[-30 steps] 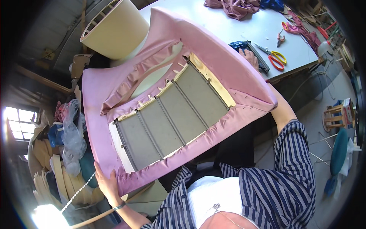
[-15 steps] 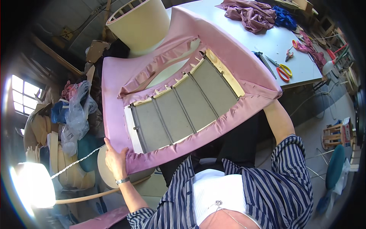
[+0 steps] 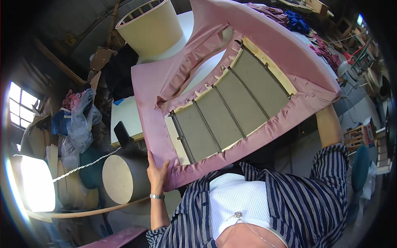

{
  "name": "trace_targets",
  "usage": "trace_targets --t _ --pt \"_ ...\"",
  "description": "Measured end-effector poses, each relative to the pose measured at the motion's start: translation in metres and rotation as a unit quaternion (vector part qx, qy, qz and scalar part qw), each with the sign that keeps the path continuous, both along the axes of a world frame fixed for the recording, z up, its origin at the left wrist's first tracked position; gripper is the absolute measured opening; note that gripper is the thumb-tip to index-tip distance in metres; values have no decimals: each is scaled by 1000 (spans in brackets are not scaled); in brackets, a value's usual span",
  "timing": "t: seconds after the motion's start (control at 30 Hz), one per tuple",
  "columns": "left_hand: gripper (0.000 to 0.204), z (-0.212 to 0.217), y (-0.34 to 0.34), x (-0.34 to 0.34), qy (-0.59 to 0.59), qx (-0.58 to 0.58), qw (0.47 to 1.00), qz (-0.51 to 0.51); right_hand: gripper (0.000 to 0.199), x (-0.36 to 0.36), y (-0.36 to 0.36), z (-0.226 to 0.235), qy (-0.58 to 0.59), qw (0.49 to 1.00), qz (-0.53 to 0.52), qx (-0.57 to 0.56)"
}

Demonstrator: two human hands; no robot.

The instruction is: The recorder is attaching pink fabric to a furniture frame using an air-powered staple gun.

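I see my left hand (image 3: 157,173) with fingers clamped on the near left corner of the pink upholstered seat frame (image 3: 231,103), raised over the white counter (image 3: 124,120); my right hand is hidden behind its right edge, grip untellable.

Striped navy shirt (white top beneath), wristwatch (image 3: 157,196)

the left hand (image 3: 157,172) is raised in front of the chest, fingers pointing up and closed in a grip, thumb spread to the side; a thin silver wristband circles the wrist just below it. the bare left forearm runs straight down from there into a rolled, dark-and-white striped sleeve. the right forearm (image 3: 328,126) reaches up and away, bare from the striped cuff onward (its hand is hidden from view, so its grip cannot be told). both elbows are bent, arms spread wide.
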State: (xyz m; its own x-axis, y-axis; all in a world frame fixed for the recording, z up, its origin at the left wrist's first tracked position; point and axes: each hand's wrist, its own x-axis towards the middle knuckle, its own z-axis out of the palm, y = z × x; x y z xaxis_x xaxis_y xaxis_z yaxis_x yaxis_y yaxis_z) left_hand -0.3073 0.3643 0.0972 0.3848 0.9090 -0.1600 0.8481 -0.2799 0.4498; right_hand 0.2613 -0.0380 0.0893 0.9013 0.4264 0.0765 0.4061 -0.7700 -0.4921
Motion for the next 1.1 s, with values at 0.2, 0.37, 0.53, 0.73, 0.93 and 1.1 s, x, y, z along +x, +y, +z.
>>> trace_targets --t 0.2,0.37,0.53,0.73,0.93,1.1 --pt "75 5 55 -28 -264 -192 944 -40 37 -31 -51 47 38 995 -61 71" --pt "66 69 91 -46 -470 -193 854 -108 38 -36 -58 65 48 984 -69 158" --pt "62 105 98 -11 -726 -226 615 -208 38 -29 -41 106 50 972 -38 226" --pt "53 158 90 97 -759 188 610 -127 39 23 62 184 42 934 59 350" --pt "46 230 74 175 -664 455 582 -117 41 59 165 239 96 868 128 469" --pt "53 301 104 224 -613 484 593 -193 42 70 215 256 129 837 128 516"
